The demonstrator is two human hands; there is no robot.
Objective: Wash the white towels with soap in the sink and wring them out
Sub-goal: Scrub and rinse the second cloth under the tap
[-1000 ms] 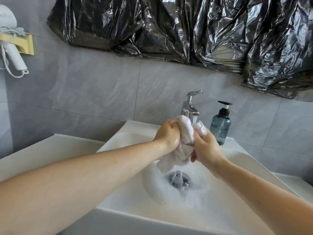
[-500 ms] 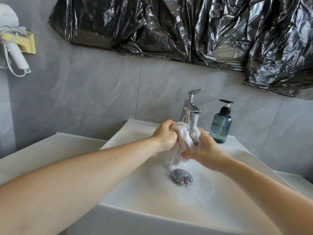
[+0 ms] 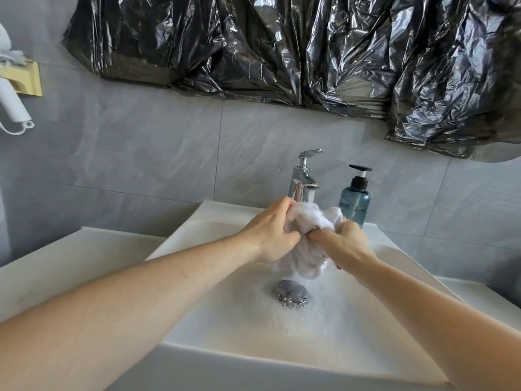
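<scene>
A bunched wet white towel (image 3: 308, 221) hangs over the white sink (image 3: 214, 320), just below the chrome faucet (image 3: 303, 179) from which water runs. My left hand (image 3: 270, 230) grips its left side with curled fingers. My right hand (image 3: 342, 241) grips its right side, fingers wrapped round the cloth. The towel's lower end (image 3: 304, 263) dangles between my hands above the metal drain plug (image 3: 291, 293). Foamy water covers the basin floor round the drain.
A blue-grey pump soap bottle (image 3: 354, 198) stands on the sink's back ledge right of the faucet. Black plastic sheeting (image 3: 310, 52) covers the wall above. A white hair dryer (image 3: 11, 103) hangs at far left. White countertop (image 3: 56, 263) flanks the sink.
My hands have shifted on the towel, the right one rolling over and dropping lower, bunching the cloth under the running faucet. The view has tilted slightly.
</scene>
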